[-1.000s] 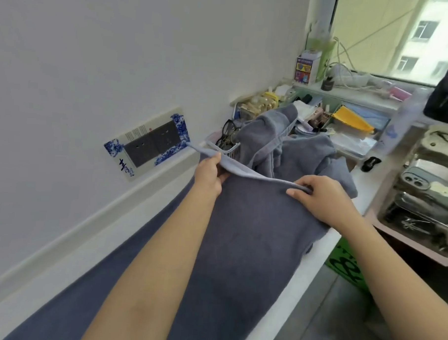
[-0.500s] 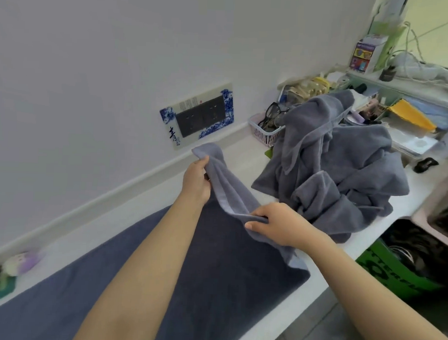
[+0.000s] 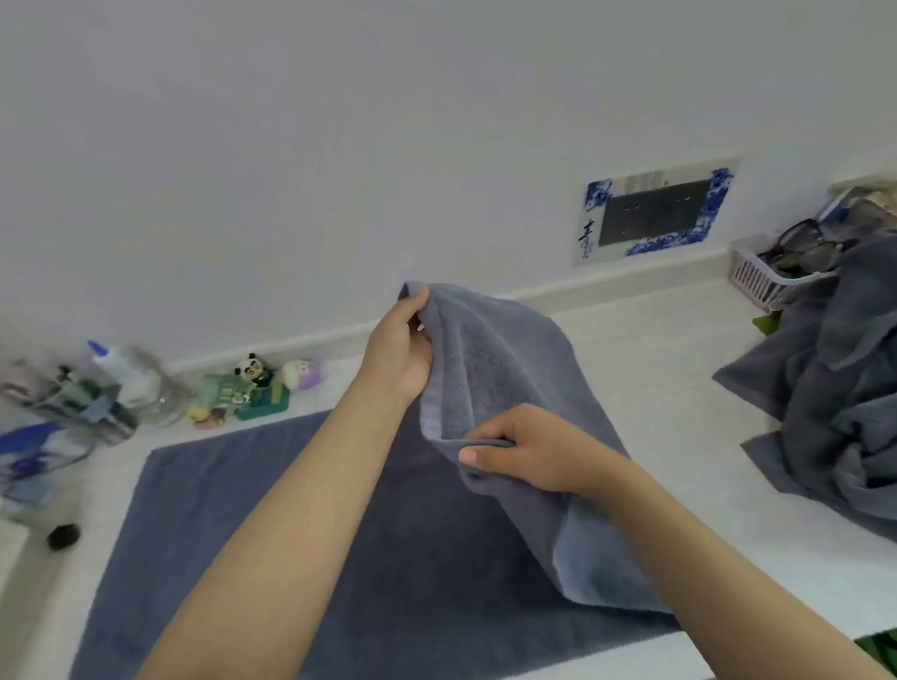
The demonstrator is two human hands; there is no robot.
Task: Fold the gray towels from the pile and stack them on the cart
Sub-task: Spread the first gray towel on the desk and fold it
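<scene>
A gray towel (image 3: 506, 373) lies spread along the white counter (image 3: 656, 359), its right end lifted and doubled back over the flat part (image 3: 212, 525). My left hand (image 3: 402, 350) pinches the raised far corner near the wall. My right hand (image 3: 523, 453) grips the near corner of the same edge, a little lower and closer to me. The pile of crumpled gray towels (image 3: 855, 404) sits at the right end of the counter. No cart is in view.
A pink basket with glasses (image 3: 768, 274) stands behind the pile. A socket panel with blue trim (image 3: 655, 212) is on the wall. Small toys (image 3: 259, 388) and a clear bag of bottles (image 3: 105, 391) line the wall at left. A small black object (image 3: 62, 535) lies near the left edge.
Both hands have carried the towel's end leftward, away from the pile, folding it over the flat part. My view has swung left, so the pile now sits at the right edge.
</scene>
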